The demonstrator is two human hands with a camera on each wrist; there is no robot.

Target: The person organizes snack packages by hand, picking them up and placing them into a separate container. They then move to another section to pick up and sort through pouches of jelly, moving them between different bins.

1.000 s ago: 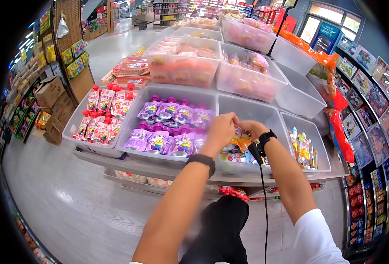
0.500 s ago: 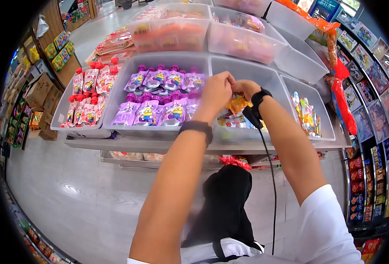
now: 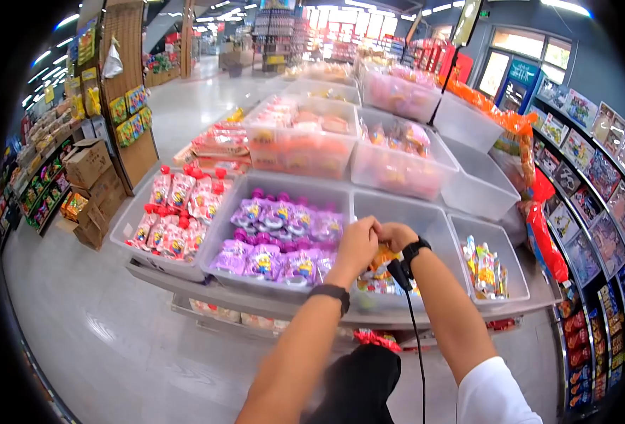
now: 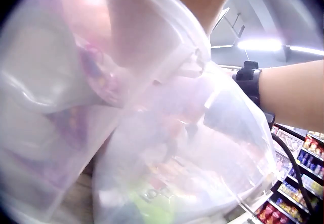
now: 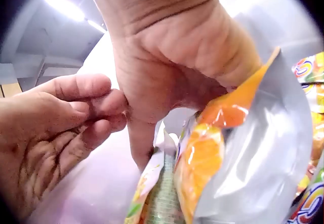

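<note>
In the head view both hands are low over a translucent plastic bin in the front row, fingertips close together. My right hand reaches down and grips an orange pouch with fruit pictures and a silver side; its fingertips are hidden behind it. The right thumb points down beside another pouch. My left hand has loosely curled fingers, fingertips at the base of the right thumb, no object visible in them. The bin's frosted wall blurs most of the left wrist view.
To the left are bins of purple spouted pouches and red-capped pouches. A narrower bin of upright pouches stands to the right. Stacked bins rise behind. A black cable hangs from the right wrist.
The head view dipped and then tilted back up, shifting the bins in frame. Both hands stay together over the same bin, the orange pouch still below the right hand.
</note>
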